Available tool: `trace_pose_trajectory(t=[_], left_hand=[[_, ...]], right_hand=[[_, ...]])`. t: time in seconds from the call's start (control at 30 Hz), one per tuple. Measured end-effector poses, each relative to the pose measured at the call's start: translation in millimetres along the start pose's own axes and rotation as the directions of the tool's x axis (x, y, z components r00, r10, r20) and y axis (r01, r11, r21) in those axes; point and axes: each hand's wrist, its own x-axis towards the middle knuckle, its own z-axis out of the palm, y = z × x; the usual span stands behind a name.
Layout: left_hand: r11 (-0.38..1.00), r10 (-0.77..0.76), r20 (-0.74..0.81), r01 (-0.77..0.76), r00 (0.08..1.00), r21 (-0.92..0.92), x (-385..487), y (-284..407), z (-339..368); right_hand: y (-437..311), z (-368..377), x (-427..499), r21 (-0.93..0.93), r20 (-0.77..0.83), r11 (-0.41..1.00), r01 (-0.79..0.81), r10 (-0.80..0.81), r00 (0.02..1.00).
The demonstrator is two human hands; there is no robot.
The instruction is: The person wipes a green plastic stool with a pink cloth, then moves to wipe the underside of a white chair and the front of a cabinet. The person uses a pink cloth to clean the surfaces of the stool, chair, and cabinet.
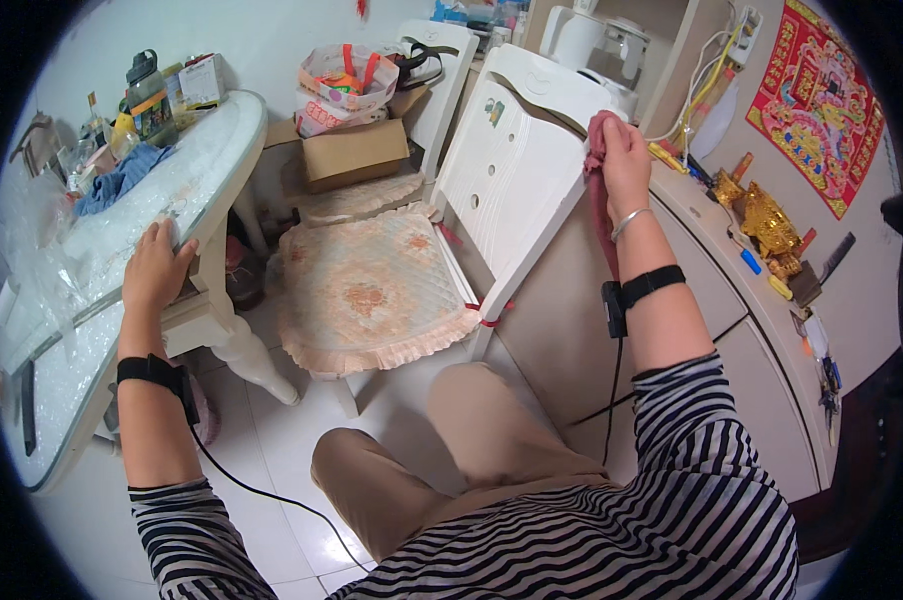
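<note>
A crumpled dark-pink cloth (596, 154) is gripped in my right hand (625, 161), against the top right corner of a white wooden chair's backrest (523, 150). Part of the cloth hangs down along my wrist. My left hand (155, 262) lies palm down on the edge of a glass-topped white table (230, 139), holding nothing, with the thumb spread from the fingers. On the chair seat is a quilted floral cushion (365, 292) with a ruffled edge, tied to the frame by red ribbons (489, 322).
Behind this chair, a second one bears an open cardboard box (358, 154) and a plastic bag (346, 86). A large bottle (150, 97), a blue cloth (121, 180) and clear plastic wrap (39, 247) lie about the table. Gold ornaments (770, 217) stand on the cabinet at right.
</note>
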Motion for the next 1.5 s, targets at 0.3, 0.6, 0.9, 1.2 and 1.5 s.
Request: trace_pose_trajectory(t=[0.3, 0.6, 0.9, 1.2, 1.5], left_hand=[[1.0, -0.001, -0.082, 0.002, 0.997, 0.01, -3, 2, -3], [0.643, -0.078, -0.175, -0.085, 0.981, -0.761, -121, 132, 105], [-0.518, 0.132, 0.931, 0.825, 0.34, -0.227, -200, 263, 271], [-0.619, -0.121, 0.911, 0.687, 0.395, -0.381, -187, 244, 335], [-0.328, -0.358, 0.847, 0.796, 0.393, -0.509, -201, 149, 307]], right_hand=[[108, -6, -71, -0.324, 0.085, 0.912, 0.253, -0.238, 0.968], [147, -35, -102, 0.032, 0.212, 0.863, -0.505, 0.488, 0.847], [149, -27, -100, 0.26, 0.31, 0.712, -0.653, 0.578, 0.754], [102, -33, -131, 0.21, 0.442, 0.69, -0.693, 0.565, 0.696], [44, -30, -232, 0.139, 0.518, 0.824, -0.549, 0.412, 0.75]])
